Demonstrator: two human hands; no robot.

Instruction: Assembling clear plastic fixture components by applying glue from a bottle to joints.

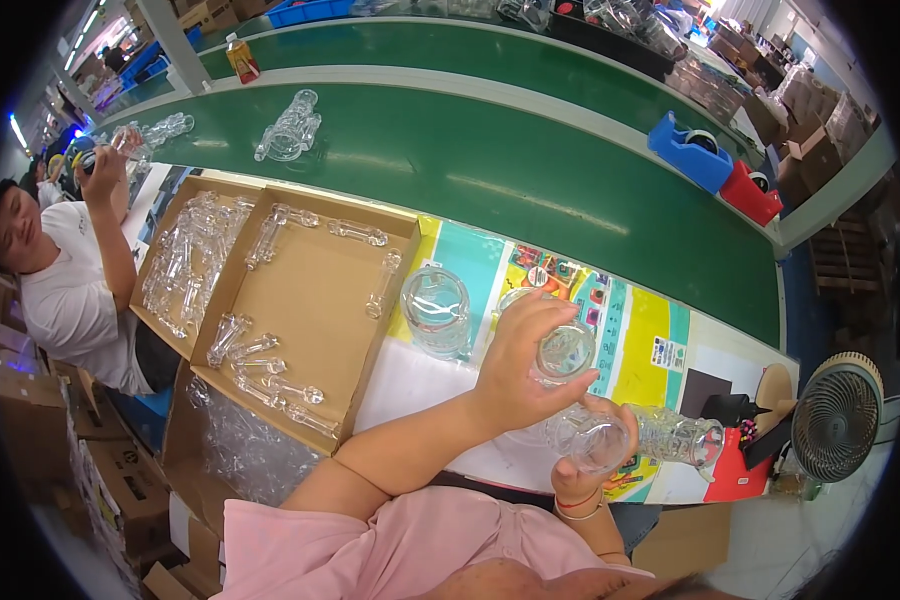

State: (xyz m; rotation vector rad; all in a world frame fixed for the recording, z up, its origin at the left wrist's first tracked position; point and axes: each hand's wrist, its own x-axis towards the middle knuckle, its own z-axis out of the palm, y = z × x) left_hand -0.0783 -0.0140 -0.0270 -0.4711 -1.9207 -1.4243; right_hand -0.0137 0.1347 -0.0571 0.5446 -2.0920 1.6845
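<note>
My left hand [515,360] is closed around a clear round glass piece [567,352] and holds it above the bench, its open end facing up. Lower and closer to me, my right hand [580,482] grips a clear glass vessel [592,442] with a wide round mouth. A patterned clear glass cylinder [685,437] extends to the right of that hand; whether it joins the held vessel I cannot tell. Left of my left hand, a wide clear glass jar [436,312] stands on the bench. Fingers partly cover both held pieces.
A cardboard tray [310,300] with several small glass tubes sits to the left, beside a fuller box [195,260]. Beyond lies a green conveyor [390,150] bearing a glass piece [290,127]. Tape dispensers [692,150] and a fan [836,418] are at right. A co-worker [75,290] sits left.
</note>
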